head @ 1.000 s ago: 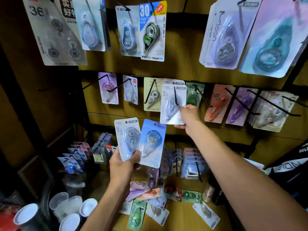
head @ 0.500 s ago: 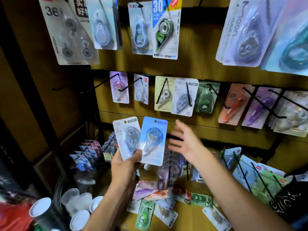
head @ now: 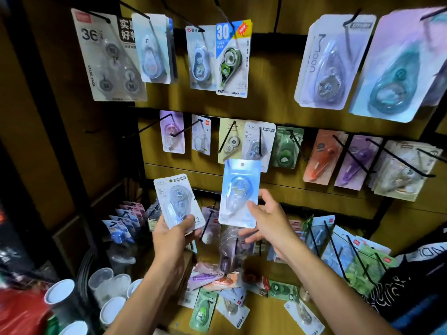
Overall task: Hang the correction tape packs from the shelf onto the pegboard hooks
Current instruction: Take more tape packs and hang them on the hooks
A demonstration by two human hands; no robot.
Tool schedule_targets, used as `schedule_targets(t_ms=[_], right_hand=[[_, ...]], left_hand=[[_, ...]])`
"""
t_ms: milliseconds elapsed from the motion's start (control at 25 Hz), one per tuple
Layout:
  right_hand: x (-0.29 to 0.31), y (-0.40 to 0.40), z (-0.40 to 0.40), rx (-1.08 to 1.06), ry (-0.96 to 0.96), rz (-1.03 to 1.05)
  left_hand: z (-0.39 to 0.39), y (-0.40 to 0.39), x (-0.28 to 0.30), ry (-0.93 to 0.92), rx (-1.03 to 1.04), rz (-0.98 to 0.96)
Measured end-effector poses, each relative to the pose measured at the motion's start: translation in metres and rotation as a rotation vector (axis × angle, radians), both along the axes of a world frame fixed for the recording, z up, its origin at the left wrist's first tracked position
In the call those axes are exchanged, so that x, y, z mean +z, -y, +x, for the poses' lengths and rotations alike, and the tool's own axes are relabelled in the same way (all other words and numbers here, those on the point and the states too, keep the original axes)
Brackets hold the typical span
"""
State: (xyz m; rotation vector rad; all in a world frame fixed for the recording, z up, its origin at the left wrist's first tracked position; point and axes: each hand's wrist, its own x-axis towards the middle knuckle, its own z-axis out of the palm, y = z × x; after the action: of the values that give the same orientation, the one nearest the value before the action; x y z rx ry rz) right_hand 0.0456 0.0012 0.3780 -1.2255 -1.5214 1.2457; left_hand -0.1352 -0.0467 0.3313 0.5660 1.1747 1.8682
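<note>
At frame centre, the right hand (head: 267,217) pinches the blue pack (head: 239,193) by its lower right edge, holding it upright just below the middle row of hooks. Left of it, the left hand (head: 173,234) grips the white pack (head: 179,201). The hanging step is in hand; next, the blue pack's top hole needs lining up with a hook (head: 260,141) tip.
</note>
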Motion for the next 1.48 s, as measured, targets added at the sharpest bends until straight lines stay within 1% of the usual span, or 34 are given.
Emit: schedule_targets(t_ms=[80,160,360,440,560,800,960,1080,1160,1320,1480], right_hand=[[-0.003,0.002,-0.013,0.048,0.127,0.076],[-0.005,0.005,-0.034,0.102,0.174,0.122],[0.008,0.01,-0.11,0.22,0.151,0.26],[0.018,0.01,-0.144,0.227,0.106,0.302],[0.029,0.008,-0.181,0.205,0.099,0.352],[0.031,0.006,-0.202,0.14,0.031,0.24],[0.031,0.013,-0.205,0.12,-0.114,0.143],[0.034,0.018,-0.207,0.085,-0.186,0.134],[0.035,0.021,-0.207,0.079,-0.193,0.144],[0.035,0.024,-0.204,0.074,-0.147,0.157],[0.038,0.009,-0.21,0.019,-0.109,0.093]], left_hand=[[-0.018,0.002,-0.003,0.013,0.039,-0.005],[-0.038,0.005,-0.007,0.008,0.073,-0.015],[-0.106,0.029,-0.024,-0.113,0.153,-0.109],[-0.129,0.038,-0.031,-0.139,0.188,-0.129],[-0.148,0.046,-0.036,-0.139,0.211,-0.124],[-0.164,0.052,-0.039,-0.132,0.232,-0.1],[-0.167,0.052,-0.042,-0.134,0.215,-0.107],[-0.166,0.051,-0.042,-0.138,0.206,-0.125],[-0.166,0.049,-0.042,-0.142,0.207,-0.123],[-0.166,0.044,-0.045,-0.159,0.2,-0.111],[-0.162,0.04,-0.046,-0.154,0.196,-0.108]])
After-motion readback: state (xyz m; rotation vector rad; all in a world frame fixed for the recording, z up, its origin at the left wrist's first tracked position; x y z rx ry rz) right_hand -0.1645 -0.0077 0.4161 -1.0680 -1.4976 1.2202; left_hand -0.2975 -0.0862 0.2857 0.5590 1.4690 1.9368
